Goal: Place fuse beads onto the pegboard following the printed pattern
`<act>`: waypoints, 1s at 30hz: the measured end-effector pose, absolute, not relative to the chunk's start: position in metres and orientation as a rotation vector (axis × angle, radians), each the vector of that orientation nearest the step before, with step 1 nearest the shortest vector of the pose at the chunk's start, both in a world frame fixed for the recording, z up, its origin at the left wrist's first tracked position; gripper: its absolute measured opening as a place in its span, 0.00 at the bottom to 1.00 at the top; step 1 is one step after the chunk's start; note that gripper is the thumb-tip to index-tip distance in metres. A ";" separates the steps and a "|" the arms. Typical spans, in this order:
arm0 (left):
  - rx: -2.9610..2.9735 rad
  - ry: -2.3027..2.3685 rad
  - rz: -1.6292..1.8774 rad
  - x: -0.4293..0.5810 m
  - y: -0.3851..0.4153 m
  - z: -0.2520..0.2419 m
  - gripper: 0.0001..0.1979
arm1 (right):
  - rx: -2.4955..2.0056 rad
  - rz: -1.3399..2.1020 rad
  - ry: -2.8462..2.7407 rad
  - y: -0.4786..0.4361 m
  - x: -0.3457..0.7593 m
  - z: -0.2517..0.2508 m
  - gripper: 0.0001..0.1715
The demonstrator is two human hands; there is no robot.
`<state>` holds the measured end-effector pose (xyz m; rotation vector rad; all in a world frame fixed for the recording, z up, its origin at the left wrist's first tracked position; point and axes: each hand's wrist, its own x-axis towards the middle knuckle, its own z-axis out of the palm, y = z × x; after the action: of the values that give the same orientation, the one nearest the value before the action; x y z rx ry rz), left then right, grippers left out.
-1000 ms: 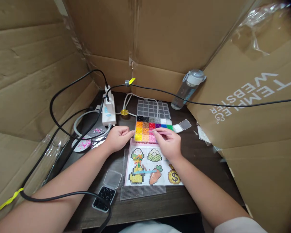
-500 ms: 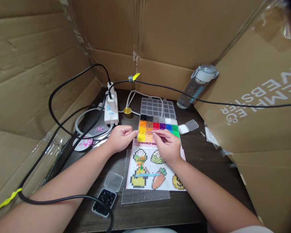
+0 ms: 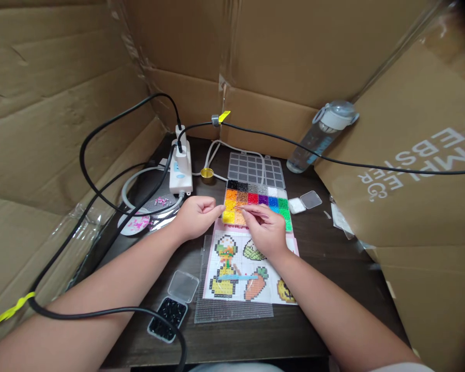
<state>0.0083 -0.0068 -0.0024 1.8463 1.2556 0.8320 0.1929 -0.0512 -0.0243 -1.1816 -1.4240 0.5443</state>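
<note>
Several rows of coloured beads, from black and grey through orange, red, purple and blue to green and yellow, fill the compartments of a bead organizer (image 3: 289, 230) in the middle of the counter (image 3: 256, 343). The right hand (image 3: 265, 225) pinches a thin pair of tweezers (image 3: 248, 208), its tip over the organizer's yellow and orange compartments; whether the tip holds a bead is too small to tell. The left hand (image 3: 199, 217) is loosely curled, thumb tip at the organizer's left edge; I cannot tell whether it grips it. Behind lies the gridded lid (image 3: 256, 170), crossed by a pale cable.

The right hand and forearm hide some compartments and part of the pattern sheet (image 3: 269, 274) in front, including one side of a yellow motif. A clear pegboard (image 3: 234, 312) shows along the sheet's left and near edges.

Nearer the person, a small open box (image 3: 158, 337) holds black pieces, partly covered by a black cable. To the right, another small box (image 3: 297, 212) holds something white. A gold cup (image 3: 207, 181) stands left of the lid, its contents unclear. Pink bits lie on a white dish (image 3: 123, 227), half hidden by cables. The water bottle's (image 3: 310, 147) lettering is illegible.
</note>
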 end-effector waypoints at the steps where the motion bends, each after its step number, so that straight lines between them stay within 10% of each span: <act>1: 1.845 1.255 0.829 0.008 -0.007 -0.002 0.24 | -1.179 0.555 -1.419 -0.051 0.193 -0.025 0.06; 30: 1.818 1.231 0.892 0.012 -0.009 0.004 0.25 | -1.188 0.600 -1.413 -0.049 0.193 -0.027 0.06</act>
<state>0.0122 -0.0089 0.0037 1.8183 1.2313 0.8920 0.1926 -0.0487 -0.0274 -1.1885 -1.4130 0.6000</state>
